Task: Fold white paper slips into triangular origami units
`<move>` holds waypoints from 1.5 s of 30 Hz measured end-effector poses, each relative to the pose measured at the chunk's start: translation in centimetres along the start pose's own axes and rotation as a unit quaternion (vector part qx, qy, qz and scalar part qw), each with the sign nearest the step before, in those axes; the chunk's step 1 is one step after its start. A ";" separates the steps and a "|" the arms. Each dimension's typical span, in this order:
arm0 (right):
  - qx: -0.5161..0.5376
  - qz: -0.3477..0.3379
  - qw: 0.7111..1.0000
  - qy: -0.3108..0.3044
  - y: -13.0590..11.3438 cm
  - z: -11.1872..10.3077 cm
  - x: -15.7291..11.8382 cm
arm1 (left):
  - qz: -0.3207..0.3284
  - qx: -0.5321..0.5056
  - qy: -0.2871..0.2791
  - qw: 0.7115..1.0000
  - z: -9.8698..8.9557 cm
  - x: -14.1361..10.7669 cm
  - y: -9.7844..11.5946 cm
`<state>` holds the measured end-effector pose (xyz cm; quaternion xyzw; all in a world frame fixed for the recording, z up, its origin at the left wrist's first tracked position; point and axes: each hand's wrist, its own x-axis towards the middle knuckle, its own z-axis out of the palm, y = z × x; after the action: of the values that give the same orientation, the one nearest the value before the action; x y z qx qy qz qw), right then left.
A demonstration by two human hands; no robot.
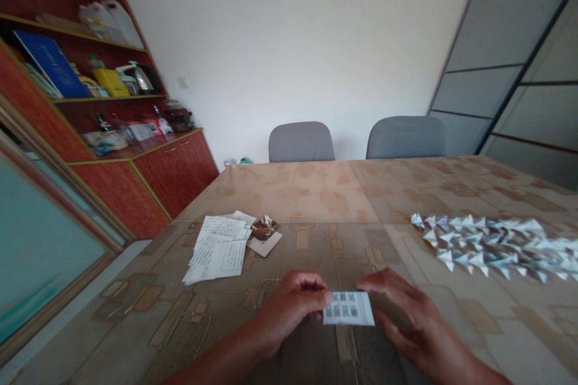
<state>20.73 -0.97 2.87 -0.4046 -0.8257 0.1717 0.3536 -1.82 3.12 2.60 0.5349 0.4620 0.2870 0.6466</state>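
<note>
Left hand: The left hand (295,307) is nearly closed. It pinches the left end of the small paper (356,316) between the thumb and bent fingers.
Right hand: The right hand (406,316) is partly open, with the thumb and fingers spread apart. It is at the right end of the small paper, but I cannot tell if it touches it.
Small paper: It is white, with rows of little dark squares on it. It is between the two hands, over the near part of the counter (311,192).
Paper pile: On the left of the counter is a messy paper pile (221,246) with writing on it. The sheets lie partly on top of each other.
Brown picture: The brown picture (265,227) is just beside the pile, touching a pale card (265,245).
Folded papers: Many pointy folded papers (492,243) sit in rows on the right.
Chairs: Two gray chairs (301,142) are behind the far edge.
</note>
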 end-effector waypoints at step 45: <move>-0.157 0.025 0.986 0.045 0.8 2.2 -0.6 | 0.389 0.449 0.078 0.800 0.8 -0.9 -0.4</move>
<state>19.87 -0.99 0.64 -0.4830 -0.8154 0.0304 0.3175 -1.52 1.93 2.52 0.8761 0.3408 0.3154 0.1296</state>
